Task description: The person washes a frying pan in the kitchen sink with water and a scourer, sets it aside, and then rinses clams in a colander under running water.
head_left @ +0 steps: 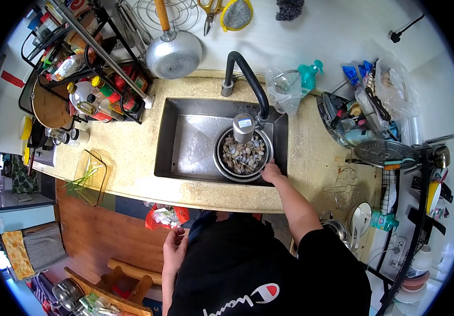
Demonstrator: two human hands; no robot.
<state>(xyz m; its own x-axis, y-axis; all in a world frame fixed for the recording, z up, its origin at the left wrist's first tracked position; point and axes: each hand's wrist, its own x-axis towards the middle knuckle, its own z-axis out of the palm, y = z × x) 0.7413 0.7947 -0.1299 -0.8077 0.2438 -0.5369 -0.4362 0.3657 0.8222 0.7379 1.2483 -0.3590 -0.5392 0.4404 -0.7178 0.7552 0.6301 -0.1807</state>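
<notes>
A round metal bowl [220, 169] of clams [240, 159] sits in the right part of the steel sink [187, 145]. My right hand [272, 171] grips the bowl's rim on its near right side, the thumb and some fingers partly hidden. Above the clams hangs the silver head of the black faucet [243, 128], covering part of them. Whether water runs from it cannot be made out. My left hand [175, 247] hangs beside my body, below the counter edge, its fingers loosely bent and apart with nothing in them.
On the left counter stands a glass dish [103, 179] with green stalks. A rack [87, 63] of bottles is behind it. A red bag [167, 215] hangs below the counter front. At right are a wire rack [346, 188], a strainer [385, 152] and a green pump bottle [309, 76].
</notes>
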